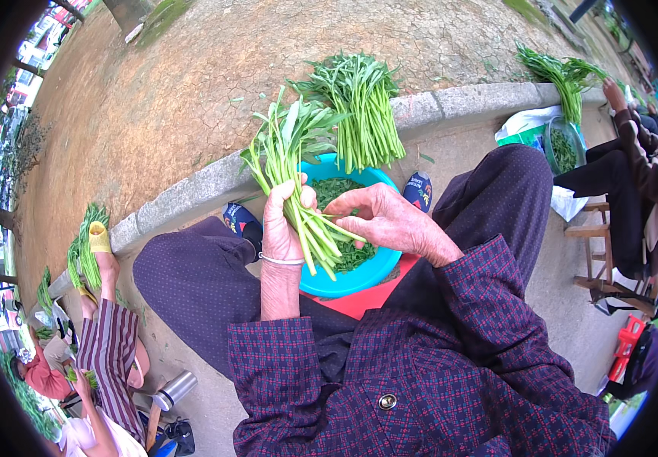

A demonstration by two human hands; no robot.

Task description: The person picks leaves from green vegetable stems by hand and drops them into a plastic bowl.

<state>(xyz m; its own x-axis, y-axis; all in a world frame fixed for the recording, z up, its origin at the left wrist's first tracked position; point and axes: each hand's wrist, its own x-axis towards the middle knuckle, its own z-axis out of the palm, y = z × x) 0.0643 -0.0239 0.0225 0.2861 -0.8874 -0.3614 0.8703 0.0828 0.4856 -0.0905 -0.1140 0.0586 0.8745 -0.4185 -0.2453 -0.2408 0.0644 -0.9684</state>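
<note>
My left hand (285,220) is closed around a bunch of long green leafy stems (283,154), leaves pointing up and cut ends down to the right. At those lower ends, my right hand (386,220) has its thumb and fingers pinched together by one stem; whether it grips that stem or a leaf is partly hidden. Below both hands is a turquoise plastic basin (389,265) holding short-cut greens (357,257). Just beyond it, a larger bundle of the same leafy stems (363,114) leans on the stone kerb, its stem ends over the basin's far rim.
A stone kerb (174,197) curves past cracked bare earth. At right, a seated person (620,183) reaches to stems above a bowl of greens (563,149); a wooden stool (594,231) is there. At left sit other people, near a steel flask (175,390). A red item (357,303) lies under the basin.
</note>
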